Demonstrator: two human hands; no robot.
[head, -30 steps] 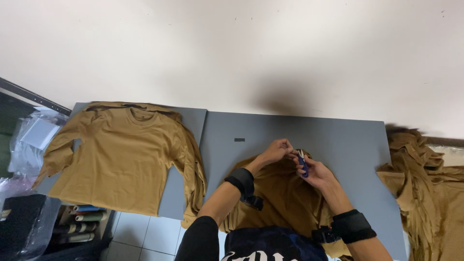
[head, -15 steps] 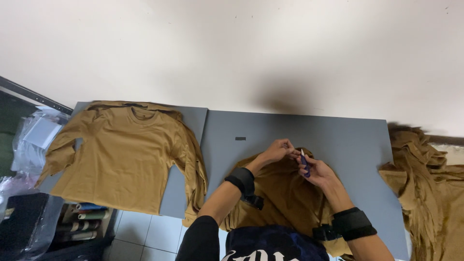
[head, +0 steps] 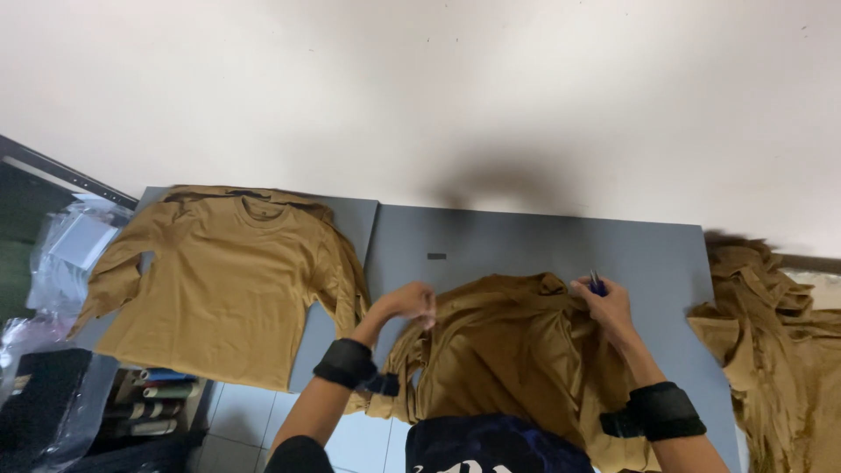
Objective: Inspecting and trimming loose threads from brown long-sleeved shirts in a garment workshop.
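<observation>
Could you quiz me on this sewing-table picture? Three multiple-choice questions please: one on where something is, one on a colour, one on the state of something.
1. Where does the flat shirt lie?
A. on the person's left
B. on the floor
C. under the heap

2. What colour are the wrist bands?
A. white
B. black
C. red

3. How is the shirt under the hands?
A. neatly folded
B. on a hanger
C. rumpled and bunched

Answers:
1. A, it is spread out at the left end of the grey table, sleeves out.
2. B, both wrists carry black bands.
3. C, the left hand and right hand grip creased cloth; the right also holds a small blue tool.
</observation>
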